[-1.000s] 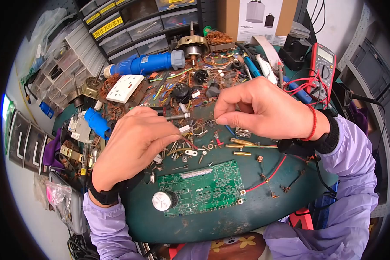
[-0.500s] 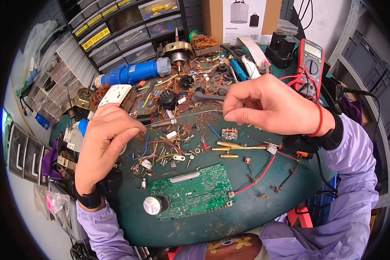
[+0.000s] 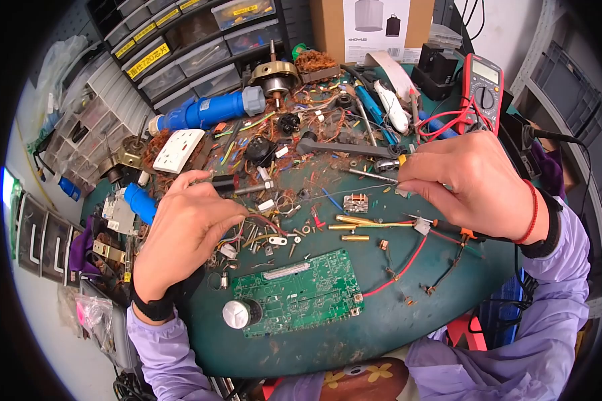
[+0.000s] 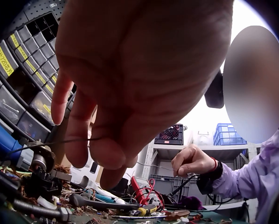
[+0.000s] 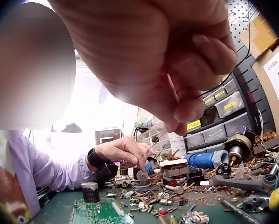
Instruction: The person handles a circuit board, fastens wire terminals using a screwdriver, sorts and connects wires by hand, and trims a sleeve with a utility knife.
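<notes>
A thin wire (image 4: 50,143) runs between the two hands above the cluttered bench. My left hand (image 3: 190,230) pinches it between thumb and fingers, and in the left wrist view a length of it sticks out past the fingertips. The right hand (image 3: 465,180) pinches the wire farther along, over the right side of the bench. Below and between them lies a green circuit board (image 3: 308,287) with a large round capacitor (image 3: 236,315) at its left corner. Loose screws and small parts lie under the left hand. A grey wrench (image 3: 344,147) is just beyond the wire.
Blue industrial plug (image 3: 207,112), white socket plate (image 3: 178,150) and motor parts crowd the back left. A red multimeter (image 3: 481,93) stands at the back right. Brass pins (image 3: 354,238) and red and black leads lie right of the board. Drawer cabinets (image 3: 194,53) line the back.
My hands have moved apart, the right hand going farthest, to the right, with the wire drawn out longer between them. The board and capacitor stay in place.
</notes>
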Demonstrator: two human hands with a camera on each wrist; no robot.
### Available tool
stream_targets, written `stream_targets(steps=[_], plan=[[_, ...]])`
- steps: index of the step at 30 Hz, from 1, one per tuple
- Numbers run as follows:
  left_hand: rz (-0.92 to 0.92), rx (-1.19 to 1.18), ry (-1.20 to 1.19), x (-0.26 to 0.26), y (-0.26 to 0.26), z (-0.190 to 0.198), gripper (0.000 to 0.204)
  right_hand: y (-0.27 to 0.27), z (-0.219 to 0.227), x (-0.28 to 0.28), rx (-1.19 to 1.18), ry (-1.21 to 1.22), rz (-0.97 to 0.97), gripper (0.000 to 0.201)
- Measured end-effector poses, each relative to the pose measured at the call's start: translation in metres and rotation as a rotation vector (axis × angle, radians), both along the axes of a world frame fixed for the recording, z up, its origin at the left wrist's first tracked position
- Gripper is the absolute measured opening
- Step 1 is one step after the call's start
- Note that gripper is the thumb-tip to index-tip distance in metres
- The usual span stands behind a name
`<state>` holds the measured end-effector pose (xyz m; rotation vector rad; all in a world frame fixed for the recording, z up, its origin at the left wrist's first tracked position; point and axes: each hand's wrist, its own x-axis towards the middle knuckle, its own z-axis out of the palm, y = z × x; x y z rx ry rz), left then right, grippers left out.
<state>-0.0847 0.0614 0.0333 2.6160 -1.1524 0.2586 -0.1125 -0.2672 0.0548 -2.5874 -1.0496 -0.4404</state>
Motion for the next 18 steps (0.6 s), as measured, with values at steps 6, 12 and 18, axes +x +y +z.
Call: stream_targets(steps=[6, 12, 18], plan=[[0.000, 0.063, 0.016, 0.001, 0.002, -0.003, 0.010, -0.007, -0.009, 0.003, -0.034, -0.051, -0.038, 0.008], [0.003, 0.130, 0.032, 0.001, 0.003, -0.004, 0.010, -0.021, -0.012, -0.006, -0.062, -0.045, -0.095, 0.008], [0.012, 0.182, 0.122, -0.006, -0.007, 0.002, 0.018, -0.032, -0.014, -0.015, -0.049, -0.063, -0.068, 0.010]])
